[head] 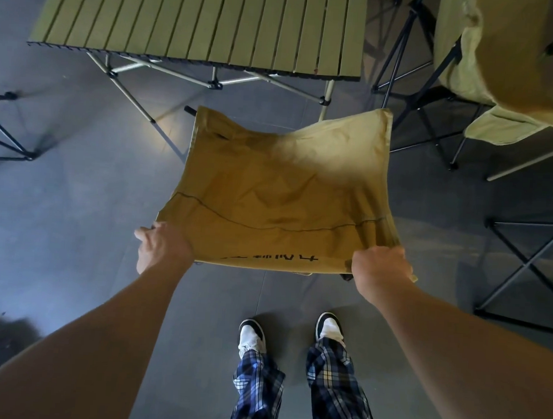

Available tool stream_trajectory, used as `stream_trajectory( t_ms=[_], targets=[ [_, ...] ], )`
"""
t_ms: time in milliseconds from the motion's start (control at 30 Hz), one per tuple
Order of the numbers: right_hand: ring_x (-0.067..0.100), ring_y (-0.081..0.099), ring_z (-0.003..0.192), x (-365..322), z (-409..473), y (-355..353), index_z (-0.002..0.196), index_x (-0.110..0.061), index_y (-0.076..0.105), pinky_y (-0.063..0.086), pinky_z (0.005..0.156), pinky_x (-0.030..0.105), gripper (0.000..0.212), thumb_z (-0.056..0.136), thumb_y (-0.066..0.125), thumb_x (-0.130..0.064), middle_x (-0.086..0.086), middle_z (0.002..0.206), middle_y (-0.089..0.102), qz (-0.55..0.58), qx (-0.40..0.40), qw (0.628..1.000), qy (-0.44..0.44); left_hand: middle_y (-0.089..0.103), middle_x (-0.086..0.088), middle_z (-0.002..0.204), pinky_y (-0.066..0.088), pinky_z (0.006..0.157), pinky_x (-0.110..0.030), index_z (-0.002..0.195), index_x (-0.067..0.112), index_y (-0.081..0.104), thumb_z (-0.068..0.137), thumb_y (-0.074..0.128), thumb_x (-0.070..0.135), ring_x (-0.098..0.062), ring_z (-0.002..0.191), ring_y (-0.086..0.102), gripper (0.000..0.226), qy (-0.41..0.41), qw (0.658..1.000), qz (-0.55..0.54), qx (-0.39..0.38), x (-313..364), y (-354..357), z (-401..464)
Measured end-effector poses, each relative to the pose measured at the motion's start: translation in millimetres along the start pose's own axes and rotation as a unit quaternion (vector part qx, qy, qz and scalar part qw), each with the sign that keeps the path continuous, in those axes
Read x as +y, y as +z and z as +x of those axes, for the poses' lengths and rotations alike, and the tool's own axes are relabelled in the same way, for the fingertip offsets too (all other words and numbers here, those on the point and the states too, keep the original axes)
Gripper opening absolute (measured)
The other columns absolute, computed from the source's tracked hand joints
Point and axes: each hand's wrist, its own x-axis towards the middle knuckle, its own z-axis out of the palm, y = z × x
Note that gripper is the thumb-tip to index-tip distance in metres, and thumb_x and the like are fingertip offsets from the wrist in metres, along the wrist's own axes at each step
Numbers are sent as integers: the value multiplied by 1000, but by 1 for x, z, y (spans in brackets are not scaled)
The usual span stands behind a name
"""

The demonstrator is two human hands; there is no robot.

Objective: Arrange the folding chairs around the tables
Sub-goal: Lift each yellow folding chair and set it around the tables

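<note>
**Holding a tan chair by its top edge, short of the bench**

Gripping the near edge of the tan folding chair, the left hand has its fingers curled over the fabric at one corner, and the right hand clasps the opposite corner the same way. The fabric stretches away from both hands toward the slatted green bench, which stands beyond the chair's far edge. A black frame tip shows at the far corner on the left-hand side; the rest of the frame is hidden under the cloth, so I cannot tell whether the legs touch the floor.

To finish this step well, I would keep both grips level, so the seat does not twist, and bring the chair squarely up to the bench edge with its open side facing the bench.

Beyond the right hand, a second fabric chair on black legs stands beside the bench corner. Other black frames stand out to either side.

No containers are in view.
</note>
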Motion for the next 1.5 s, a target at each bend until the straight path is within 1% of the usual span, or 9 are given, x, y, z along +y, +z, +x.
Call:
stream_trajectory(
  t_ms=[267, 400, 467, 667, 767, 833, 1033, 1300, 1500],
  targets=[
    [35, 56, 103, -20, -22, -31, 110, -18, 61, 52, 84, 47, 27, 89, 63, -36, 7, 105, 59, 11, -1, 999, -44, 45, -24, 131, 44, 98, -47, 128, 0, 49, 89, 58, 14, -40, 120, 46, 43, 39, 997, 13, -60, -6, -12, 7],
    [29, 59, 96, -45, -46, -74, 90, -19, 49, 49, 79, 39, 36, 86, 64, -52, 0, 97, 57, 45, 34, 990, -132, 55, -7, 106, 39, 77, -31, 121, 11, 59, 86, 55, 16, -25, 97, 48, 36, 88, 993, -54, -55, -16, -37, -13],
    [27, 59, 92, -61, -65, -96, 88, -20, 49, 46, 71, 36, 32, 90, 62, -49, 0, 97, 57, 49, 76, 981, -172, 59, -6, 112, 38, 74, -29, 119, 16, 63, 87, 52, 12, -23, 100, 50, 35, 86, 991, -96, -36, -26, -57, -34],
    [29, 59, 90, -118, -152, -139, 96, -18, 59, 44, 68, 34, 16, 94, 56, -34, 5, 106, 64, -1, 176, 929, -326, 63, -14, 123, 46, 92, -33, 118, 14, 65, 90, 47, 14, -36, 117, 55, 34, -6, 977, -208, 41, -106, -90, -111],
    [31, 59, 100, -162, -218, -126, 116, -15, 61, 43, 71, 32, 27, 92, 52, -23, 11, 126, 60, -66, 165, 895, -409, 65, -18, 119, 47, 88, -32, 112, 10, 66, 89, 47, 12, -38, 113, 59, 30, -87, 964, -245, 63, -178, -81, -165],
    [35, 59, 104, -180, -249, -119, 110, -14, 61, 41, 75, 32, 24, 89, 51, -21, 13, 126, 59, -98, 156, 879, -439, 67, -17, 116, 49, 88, -34, 112, 10, 68, 89, 48, 14, -37, 110, 61, 31, -122, 951, -275, 71, -206, -70, -189],
    [37, 58, 109, -267, -414, 6, 96, -14, 54, 44, 79, 36, 9, 90, 52, -20, 16, 120, 59, -244, 122, 770, -576, 72, -11, 92, 54, 74, -35, 74, 18, 59, 66, 39, 28, -34, 87, 66, 24, -321, 878, -346, 75, -386, 33, -348],
    [32, 52, 81, -299, -605, 279, 86, -17, 49, 41, 69, 36, 9, 92, 52, -22, 6, 90, 52, -443, 86, 577, -681, 66, -12, 108, 52, 86, -38, 106, 14, 67, 88, 47, 21, -35, 104, 62, 28, -553, 689, -463, 69, -533, 234, -583],
    [29, 53, 84, -283, -711, 453, 106, -18, 56, 42, 70, 35, 14, 93, 51, -22, 6, 98, 54, -541, 56, 461, -701, 66, -19, 96, 52, 76, -39, 84, 9, 60, 69, 44, 23, -39, 91, 61, 26, -632, 564, -526, 72, -589, 348, -712]
  ],
)
